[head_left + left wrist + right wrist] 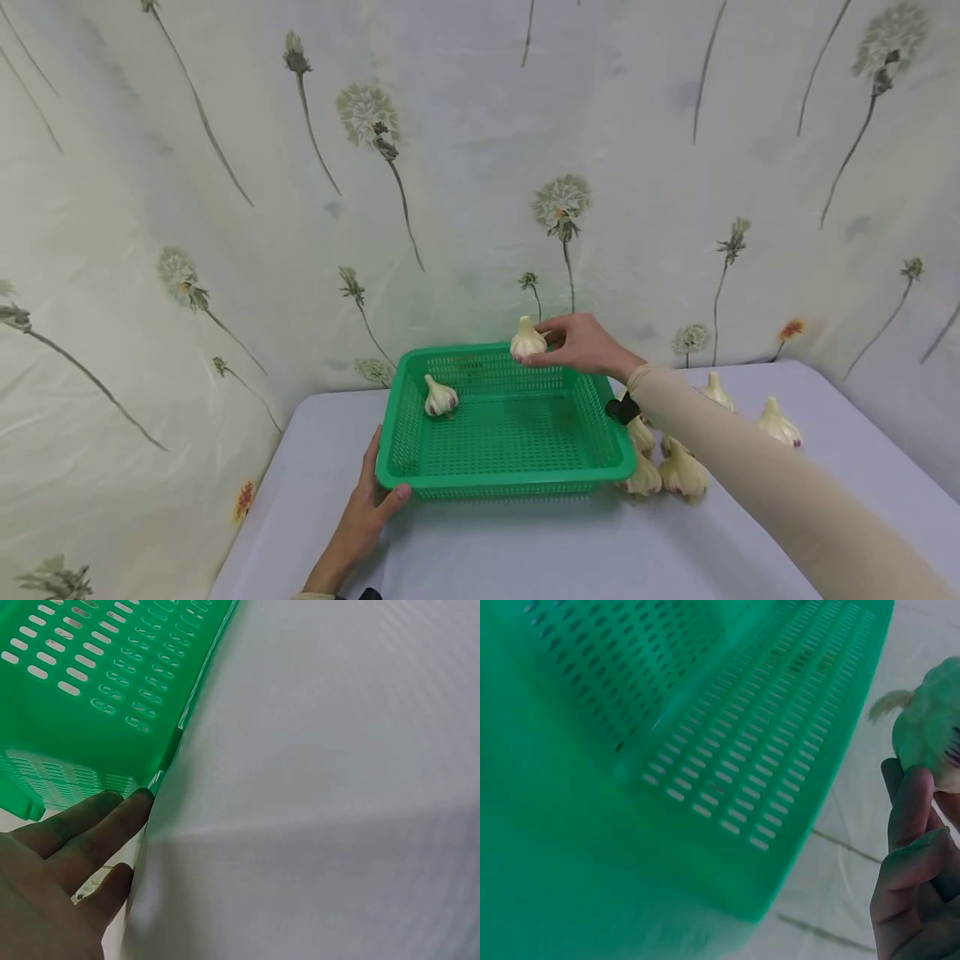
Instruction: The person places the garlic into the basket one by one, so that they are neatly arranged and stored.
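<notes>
A garlic bulb point(528, 340) is pinched between the fingertips and thumb of my right hand point(581, 343), held above the back rim of a green plastic basket point(517, 482). In the right wrist view the same garlic bulb point(934, 724) shows its roots, beside the slotted basket wall point(735, 780). One more garlic bulb point(440, 397) lies inside the basket at its back left. My left hand point(363, 517) touches the basket's left front corner with its fingers extended. From the left wrist, those fingers point(105, 832) rest against the lower edge of the basket point(97, 727).
Several garlic bulbs point(684, 471) lie close to the basket's right side, partly behind it and my right arm. Another garlic bulb point(778, 423) stands farther right. A pale cloth covers the table point(540, 550). A curtain with dandelion prints point(465, 208) hangs behind.
</notes>
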The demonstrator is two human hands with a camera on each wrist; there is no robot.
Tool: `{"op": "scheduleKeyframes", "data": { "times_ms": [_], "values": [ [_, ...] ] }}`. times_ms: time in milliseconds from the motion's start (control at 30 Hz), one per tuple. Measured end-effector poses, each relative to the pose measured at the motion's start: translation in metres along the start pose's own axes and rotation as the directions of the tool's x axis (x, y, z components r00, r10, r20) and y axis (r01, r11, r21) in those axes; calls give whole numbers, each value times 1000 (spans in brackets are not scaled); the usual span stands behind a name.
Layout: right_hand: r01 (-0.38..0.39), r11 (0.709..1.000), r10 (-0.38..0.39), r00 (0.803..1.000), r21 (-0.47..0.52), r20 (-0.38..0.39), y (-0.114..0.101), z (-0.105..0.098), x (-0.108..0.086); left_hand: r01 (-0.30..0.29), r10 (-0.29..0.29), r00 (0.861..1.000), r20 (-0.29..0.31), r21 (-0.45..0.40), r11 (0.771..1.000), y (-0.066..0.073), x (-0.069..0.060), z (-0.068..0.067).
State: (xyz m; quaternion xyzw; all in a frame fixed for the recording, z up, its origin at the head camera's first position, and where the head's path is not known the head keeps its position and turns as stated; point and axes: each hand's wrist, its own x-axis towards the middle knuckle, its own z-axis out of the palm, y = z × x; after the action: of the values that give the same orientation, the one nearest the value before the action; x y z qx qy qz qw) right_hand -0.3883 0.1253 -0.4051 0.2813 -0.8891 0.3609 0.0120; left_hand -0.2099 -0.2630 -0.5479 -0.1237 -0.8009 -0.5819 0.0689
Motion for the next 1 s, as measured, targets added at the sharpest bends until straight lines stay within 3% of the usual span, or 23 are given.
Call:
{"op": "scheduleKeyframes", "data": {
  "times_ms": [333,567,1000],
  "values": [
    [-30,998,29,999,57,22,-1,36,29,27,-27,1000,-9,20,999,1,-1,2],
    [-41,998,38,998,52,54,2,58,43,2,-2,1000,-7,27,1000,0,0,3],
    [-28,1000,28,990,-1,139,5,96,58,14,-13,1000,-20,51,999,-1,0,0]
  ]
}}
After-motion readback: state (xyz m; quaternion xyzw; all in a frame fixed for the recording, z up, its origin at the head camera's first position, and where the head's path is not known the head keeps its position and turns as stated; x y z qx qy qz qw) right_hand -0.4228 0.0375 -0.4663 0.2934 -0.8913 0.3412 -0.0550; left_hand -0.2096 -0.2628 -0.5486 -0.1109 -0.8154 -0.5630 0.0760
